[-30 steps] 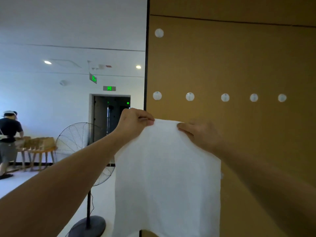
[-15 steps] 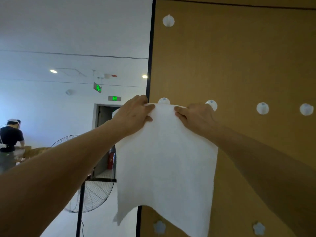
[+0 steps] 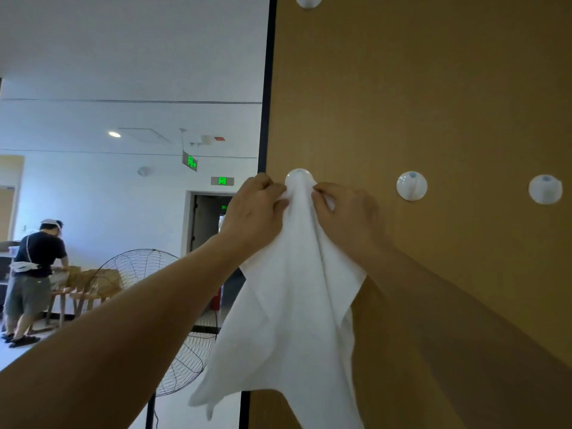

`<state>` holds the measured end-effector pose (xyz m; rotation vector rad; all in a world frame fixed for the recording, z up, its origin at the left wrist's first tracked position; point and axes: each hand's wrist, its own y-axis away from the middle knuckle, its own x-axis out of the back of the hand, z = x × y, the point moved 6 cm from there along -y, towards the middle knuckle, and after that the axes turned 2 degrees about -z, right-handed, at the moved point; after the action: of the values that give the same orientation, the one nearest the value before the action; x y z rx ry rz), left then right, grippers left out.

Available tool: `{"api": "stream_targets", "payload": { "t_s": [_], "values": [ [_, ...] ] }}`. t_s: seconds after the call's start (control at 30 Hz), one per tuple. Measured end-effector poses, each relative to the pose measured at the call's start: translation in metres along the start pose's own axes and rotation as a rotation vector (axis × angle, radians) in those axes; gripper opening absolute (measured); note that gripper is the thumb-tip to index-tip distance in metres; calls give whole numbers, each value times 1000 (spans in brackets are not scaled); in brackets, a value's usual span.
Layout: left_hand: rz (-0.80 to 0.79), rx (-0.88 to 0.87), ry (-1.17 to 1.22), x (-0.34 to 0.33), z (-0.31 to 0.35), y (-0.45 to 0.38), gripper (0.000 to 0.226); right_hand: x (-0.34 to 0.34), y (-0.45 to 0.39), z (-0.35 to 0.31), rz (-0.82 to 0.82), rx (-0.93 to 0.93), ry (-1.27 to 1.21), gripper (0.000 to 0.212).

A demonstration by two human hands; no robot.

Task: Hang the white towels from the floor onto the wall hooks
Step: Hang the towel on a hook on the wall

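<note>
A white towel (image 3: pixel 291 305) drapes down the brown wall panel (image 3: pixel 418 103), its top edge bunched over a round white wall hook (image 3: pixel 299 176). My left hand (image 3: pixel 252 216) pinches the towel's top just left of that hook. My right hand (image 3: pixel 346 216) pinches it just right of the hook. The cloth falls in folds below both hands, and its lower corners hang loose. Two more white hooks (image 3: pixel 411 185) (image 3: pixel 544 189) sit bare in the same row to the right. A further hook (image 3: pixel 309 0) shows at the top edge.
The panel's dark left edge (image 3: pixel 267 88) borders an open room. A standing fan (image 3: pixel 161 305) is below my left forearm. A person (image 3: pixel 34 274) bends over a wooden bench (image 3: pixel 77 286) at the far left. A dark doorway (image 3: pixel 207 224) lies beyond.
Both hands rose with the towel to the hook row. The flat top edge is now gathered over the leftmost hook, and the hands have drawn close together. The view has moved closer to the wall.
</note>
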<state>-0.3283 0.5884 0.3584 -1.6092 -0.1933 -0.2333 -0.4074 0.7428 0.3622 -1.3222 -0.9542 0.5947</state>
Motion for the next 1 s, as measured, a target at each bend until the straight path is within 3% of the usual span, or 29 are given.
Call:
{"api": "stream_targets", "payload": {
  "t_s": [0.2,0.27,0.4,0.47,0.57,0.77,0.9,1.0],
  "values": [
    [-29,229,302,-16,0,6,25,-15,13,-8,-61,-167,-300,35],
    [-14,248,301,-17,2,11,22,-16,15,-11,-85,-193,-335,36],
    [6,245,80,-14,6,22,27,-11,24,-15,-33,-118,34,29],
    [-45,226,199,-18,8,26,27,-13,28,-15,-65,-116,72,29],
    [-70,253,400,-22,11,38,20,-22,36,-18,-175,-145,-159,26],
    [-97,462,672,-19,9,68,26,-15,61,-35,-131,-289,-512,26],
    [-258,444,551,-5,17,84,33,-8,78,-47,-180,-392,-599,31],
    [-342,423,446,11,12,103,34,-3,88,-55,-227,-407,-405,35]
  ]
}}
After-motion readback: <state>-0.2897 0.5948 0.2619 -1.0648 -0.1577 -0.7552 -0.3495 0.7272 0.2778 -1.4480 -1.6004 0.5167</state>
